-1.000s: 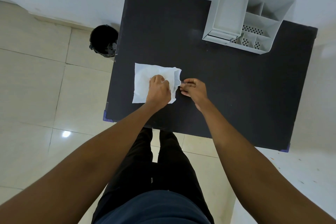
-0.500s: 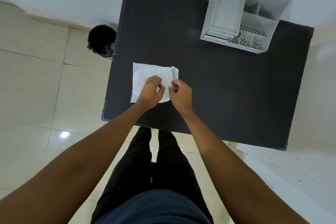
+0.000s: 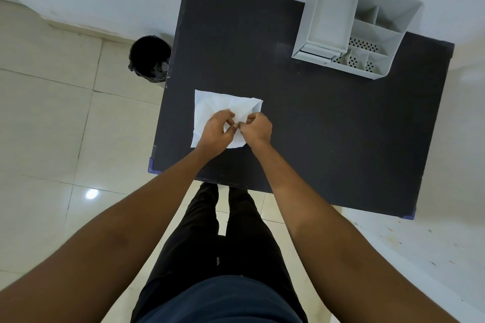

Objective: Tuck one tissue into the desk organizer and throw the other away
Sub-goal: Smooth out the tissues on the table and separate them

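A white tissue [image 3: 214, 106] lies flat on the left part of the black table [image 3: 328, 126], with a second, creased layer folded over its right side. My left hand [image 3: 216, 130] and my right hand [image 3: 257, 130] meet over its near middle, fingertips pinching the raised tissue between them. Whether they hold one sheet or two I cannot tell. The grey desk organizer [image 3: 351, 31] stands at the table's far right, with one long compartment and several small perforated ones, all empty.
A black lined bin [image 3: 148, 57] stands on the tiled floor just left of the table's far left side. A white wall runs behind the table. My legs in dark trousers are at the table's near edge.
My right hand slid left from the tissue's right edge to meet my left hand. Both now pinch the tissue at its middle, and its right part has lifted and creased.
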